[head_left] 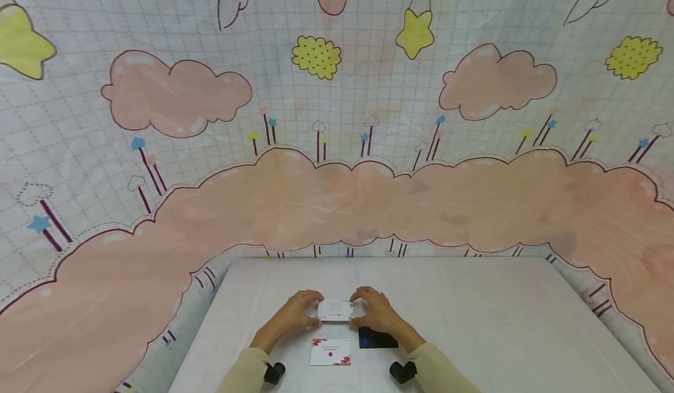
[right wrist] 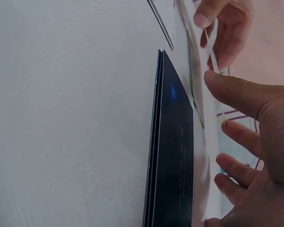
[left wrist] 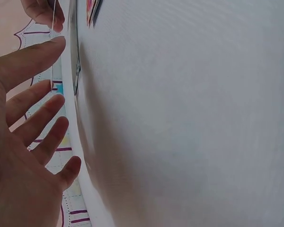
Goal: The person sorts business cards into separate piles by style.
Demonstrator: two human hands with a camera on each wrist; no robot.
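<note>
A white card (head_left: 335, 310) with small grey print is held level by both hands near the table's far middle. My left hand (head_left: 296, 312) pinches its left side between thumb and fingers. On the right side my right hand (head_left: 376, 312) does the same. Edge-on, the white card is a thin line in the right wrist view, raised above another flat card (left wrist: 74, 47) in the left wrist view. Nearer me lies a white card with red flowers (head_left: 330, 352). Beside it, partly under the right forearm, rest dark blue cards (right wrist: 173, 142), stacked at least two deep.
A white table (head_left: 474, 317) carries all the cards. Behind and around it hangs a cloth (head_left: 337, 200) printed with clouds and stars. Black wrist straps (head_left: 403, 372) with cameras sit at both pale sleeves (head_left: 442, 369).
</note>
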